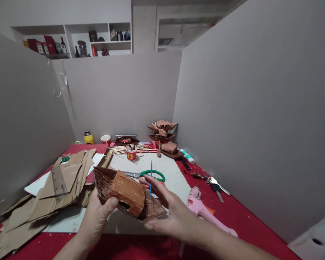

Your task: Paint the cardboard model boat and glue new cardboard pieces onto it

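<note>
Cardboard sheets (47,191) lie in a loose pile at nine o'clock from the brown boat, which is the middle of the clock here, with a clear ruler (59,182) on top of them. A yellow jar (89,138) stands at eleven o'clock. At eight o'clock the left hand (99,211) holds the boat's left end, its thumb along the near side and its fingers mostly hidden. The brown boat (128,193) is up above the white board (176,169), tilted so that its cabin roof shows and its right end dips.

At twelve o'clock a red cup (131,156) stands with thin sticks (116,150) beside it. Green-handled scissors (155,174) lie between one and two o'clock. A blue stick (151,169) shows by the right hand's fingers; whether it is held cannot be told. Stacked boats (164,136) sit at one o'clock, near the wall. Between three and four o'clock the right hand (170,209) is spread wide around the boat's right end, thumb low; whether it grips cannot be told. Beyond it, in the same direction, a pink glue gun (202,207) rests on the red tabletop (249,224), and keys (216,187) lie at three o'clock.
</note>
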A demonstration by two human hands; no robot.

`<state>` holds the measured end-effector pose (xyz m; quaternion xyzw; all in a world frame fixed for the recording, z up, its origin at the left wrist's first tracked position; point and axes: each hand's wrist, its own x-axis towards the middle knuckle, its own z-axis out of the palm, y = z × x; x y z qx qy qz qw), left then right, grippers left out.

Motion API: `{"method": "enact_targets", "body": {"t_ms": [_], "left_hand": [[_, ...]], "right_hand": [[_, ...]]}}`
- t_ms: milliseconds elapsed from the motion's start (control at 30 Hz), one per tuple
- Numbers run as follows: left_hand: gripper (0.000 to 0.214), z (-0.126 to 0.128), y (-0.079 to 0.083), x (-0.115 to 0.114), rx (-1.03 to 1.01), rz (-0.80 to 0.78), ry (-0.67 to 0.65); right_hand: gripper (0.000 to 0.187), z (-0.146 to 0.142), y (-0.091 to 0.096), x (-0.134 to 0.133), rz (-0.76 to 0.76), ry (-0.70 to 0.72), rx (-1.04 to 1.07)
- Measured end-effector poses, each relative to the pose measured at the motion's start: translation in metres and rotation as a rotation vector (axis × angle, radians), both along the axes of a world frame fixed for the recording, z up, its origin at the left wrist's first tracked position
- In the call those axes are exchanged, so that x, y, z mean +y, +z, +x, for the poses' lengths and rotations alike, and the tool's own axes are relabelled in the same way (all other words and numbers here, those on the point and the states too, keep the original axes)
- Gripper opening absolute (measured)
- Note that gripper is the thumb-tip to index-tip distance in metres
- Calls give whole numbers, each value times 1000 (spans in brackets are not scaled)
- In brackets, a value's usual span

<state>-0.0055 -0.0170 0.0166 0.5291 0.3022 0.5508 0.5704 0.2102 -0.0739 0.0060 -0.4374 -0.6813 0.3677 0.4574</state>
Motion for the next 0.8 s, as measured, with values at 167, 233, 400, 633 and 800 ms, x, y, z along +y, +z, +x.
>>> {"method": "enact_targets", "body": {"t_ms": [167,233,400,633,800], "left_hand": [[81,5,4,-6,73,40,42],[84,5,6,-7,85,41,42],[78,3,10,-8,121,46,-79],[63,4,9,-8,135,32,-37],[52,4,6,-5,170,0,-84]], "right_hand": [[103,-6,4,-3,13,-76,-128],[101,-5,6,-3,0,-72,-135],[99,-2,9,-5,-4,-90,-152],[98,0,12,-6,-21,-93,-162],[91,-1,16,-6,9,-83,-122]]}}
